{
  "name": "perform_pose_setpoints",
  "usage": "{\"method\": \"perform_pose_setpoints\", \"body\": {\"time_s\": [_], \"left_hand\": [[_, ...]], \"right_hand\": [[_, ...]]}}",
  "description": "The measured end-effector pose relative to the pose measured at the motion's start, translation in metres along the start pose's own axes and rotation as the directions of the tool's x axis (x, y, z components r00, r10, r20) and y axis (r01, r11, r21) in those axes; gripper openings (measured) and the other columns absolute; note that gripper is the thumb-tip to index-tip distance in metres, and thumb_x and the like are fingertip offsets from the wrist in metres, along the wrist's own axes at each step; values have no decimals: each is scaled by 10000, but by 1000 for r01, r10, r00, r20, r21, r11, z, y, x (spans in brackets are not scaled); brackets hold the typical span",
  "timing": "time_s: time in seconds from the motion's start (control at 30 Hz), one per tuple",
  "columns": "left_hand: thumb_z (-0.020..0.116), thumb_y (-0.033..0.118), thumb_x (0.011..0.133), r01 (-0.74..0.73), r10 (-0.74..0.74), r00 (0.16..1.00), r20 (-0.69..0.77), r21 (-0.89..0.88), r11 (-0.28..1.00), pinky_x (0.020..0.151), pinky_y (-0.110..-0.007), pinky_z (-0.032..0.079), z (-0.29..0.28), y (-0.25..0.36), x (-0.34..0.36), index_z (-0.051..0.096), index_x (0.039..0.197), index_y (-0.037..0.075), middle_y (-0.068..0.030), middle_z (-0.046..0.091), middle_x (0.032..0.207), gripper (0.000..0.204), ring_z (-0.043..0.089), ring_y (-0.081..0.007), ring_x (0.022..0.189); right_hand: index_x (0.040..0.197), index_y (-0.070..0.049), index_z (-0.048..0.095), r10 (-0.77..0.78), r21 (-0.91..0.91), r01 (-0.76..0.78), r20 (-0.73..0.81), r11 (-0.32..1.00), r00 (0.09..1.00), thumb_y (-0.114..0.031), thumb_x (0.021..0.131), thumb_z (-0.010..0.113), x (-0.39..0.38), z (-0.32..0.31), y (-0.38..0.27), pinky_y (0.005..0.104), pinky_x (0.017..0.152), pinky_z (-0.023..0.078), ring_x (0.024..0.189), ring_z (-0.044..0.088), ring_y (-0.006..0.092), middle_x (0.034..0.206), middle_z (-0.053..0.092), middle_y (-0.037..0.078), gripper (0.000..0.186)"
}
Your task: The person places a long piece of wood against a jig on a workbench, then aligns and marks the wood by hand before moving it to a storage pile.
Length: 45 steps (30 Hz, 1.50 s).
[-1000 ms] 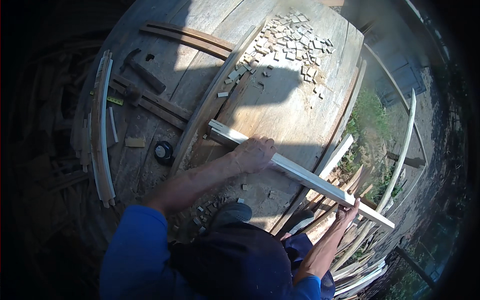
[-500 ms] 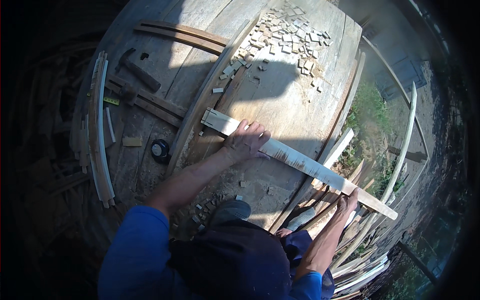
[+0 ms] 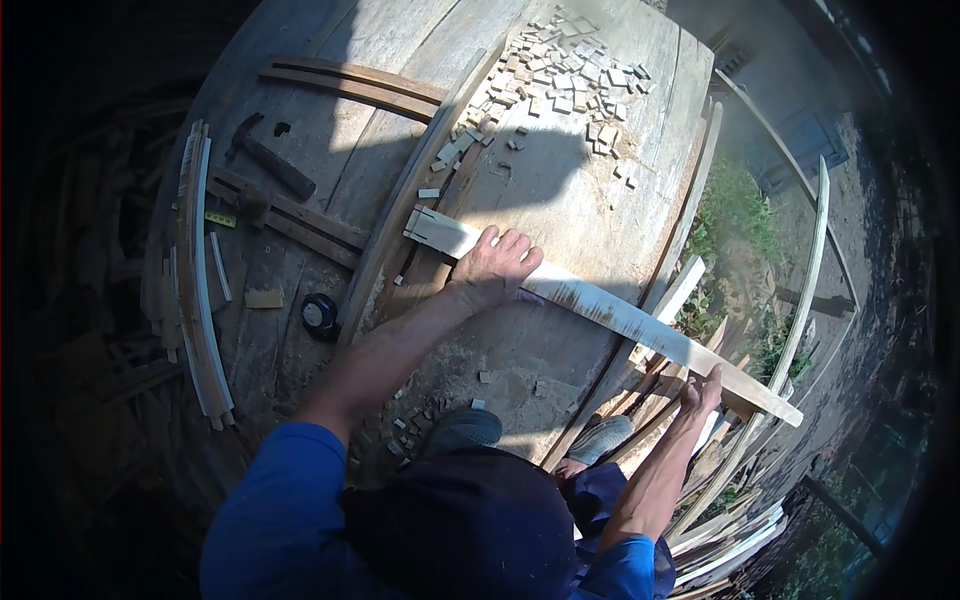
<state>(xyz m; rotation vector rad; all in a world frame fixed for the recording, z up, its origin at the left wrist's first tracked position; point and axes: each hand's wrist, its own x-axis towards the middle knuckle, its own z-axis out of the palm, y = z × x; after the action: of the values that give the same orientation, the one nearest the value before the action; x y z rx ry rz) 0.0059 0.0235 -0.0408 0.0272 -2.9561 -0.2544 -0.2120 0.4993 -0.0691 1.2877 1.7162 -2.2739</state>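
A long pale wooden slat [image 3: 620, 315] lies slantwise across the round wooden worktable [image 3: 560, 200], its left end near a dark batten and its right end past the table's edge. My left hand [image 3: 495, 265] presses flat on the slat near its left end, fingers spread. My right hand [image 3: 700, 392] grips the slat from below near its overhanging right end. My knee and shoe show under the table's near edge.
Many small wooden blocks [image 3: 565, 80] are scattered at the table's far side. A hammer [image 3: 270, 165], a round tape measure [image 3: 320, 312] and curved wooden strips [image 3: 195, 270] lie at the left. More curved strips [image 3: 800, 330] lean at the right over grass.
The slat has slid up and to the left across the table, with both hands moving along with it. My left hand now lies nearer the table's middle.
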Motion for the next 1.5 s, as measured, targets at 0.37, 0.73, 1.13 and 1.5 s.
{"method": "perform_pose_setpoints", "body": {"time_s": [0.37,0.73,1.13,1.5], "left_hand": [[711,646,707,-30,30,999,22,2,1000,886,-441,424,-9,-3,25,583,1120,94,-78,569,1005,701,553,-249,1037],[644,723,707,-50,50,999,6,-29,998,870,-429,455,-13,-25,70,573,1080,84,-74,518,949,743,544,-243,992],[641,550,810,12,-5,999,45,-154,988,864,-441,460,-15,26,-29,572,1026,99,-62,559,929,504,585,-216,962],[693,557,755,-28,30,998,47,-58,998,877,-451,453,-13,5,-27,560,1032,102,-60,568,927,549,595,-232,930]], "right_hand": [[1231,77,568,-55,-81,61,82,995,995,-218,1001,626,25,5,-12,478,868,592,1022,683,309,1160,672,157,378],[1225,65,571,-68,-20,72,151,997,986,-218,1005,621,24,35,-18,448,908,580,1038,666,300,1161,658,162,362],[1228,-2,597,61,66,-64,44,996,997,-200,998,621,-24,-54,-6,489,924,564,1073,663,305,1182,668,147,305],[1234,49,571,10,87,-24,152,996,988,-177,973,664,-31,-65,5,469,972,546,1118,642,316,1188,660,174,358]]}}
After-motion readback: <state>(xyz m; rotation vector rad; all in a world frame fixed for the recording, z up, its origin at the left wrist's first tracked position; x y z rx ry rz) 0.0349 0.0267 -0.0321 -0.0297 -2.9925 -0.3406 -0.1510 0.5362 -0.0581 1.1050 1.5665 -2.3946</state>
